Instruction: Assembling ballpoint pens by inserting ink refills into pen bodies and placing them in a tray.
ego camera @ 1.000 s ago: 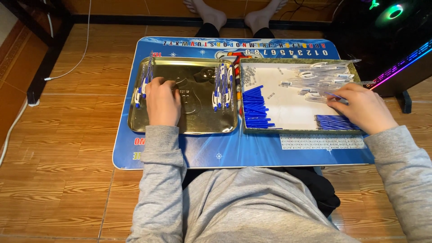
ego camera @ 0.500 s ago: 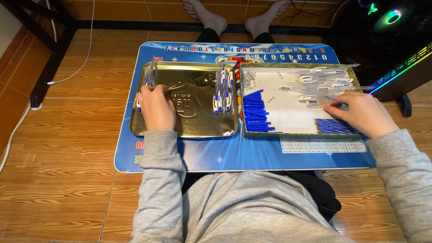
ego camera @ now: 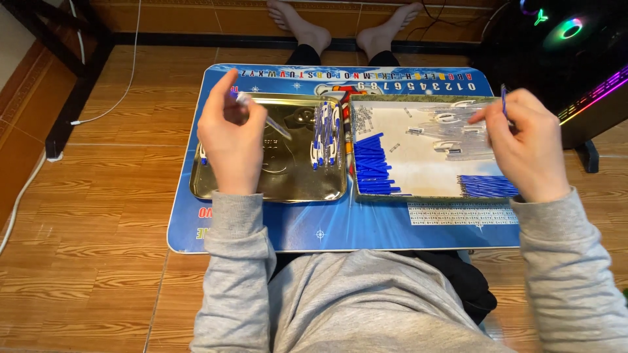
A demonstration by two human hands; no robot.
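Note:
My left hand (ego camera: 230,136) is raised above a gold metal tray (ego camera: 297,186) and holds a clear pen barrel (ego camera: 265,117) that slants down to the right. My right hand (ego camera: 523,140) is lifted over a shallow box (ego camera: 418,171) and pinches a thin blue refill (ego camera: 504,99) upright. In the tray lie a few assembled blue-and-white pens (ego camera: 325,134). The box holds a row of blue caps (ego camera: 374,163), clear barrels (ego camera: 451,124), small springs (ego camera: 364,116) and a bundle of blue refills (ego camera: 487,186).
Both containers rest on a blue lap table (ego camera: 340,225) printed with letters and numbers, over my legs. Bare feet (ego camera: 340,23) show beyond it. A lit computer case (ego camera: 575,46) stands at the right, a dark desk leg (ego camera: 65,91) and cables at the left.
Both hands have risen off the tray and box. The left now holds a clear barrel, the right a blue refill picked from the box.

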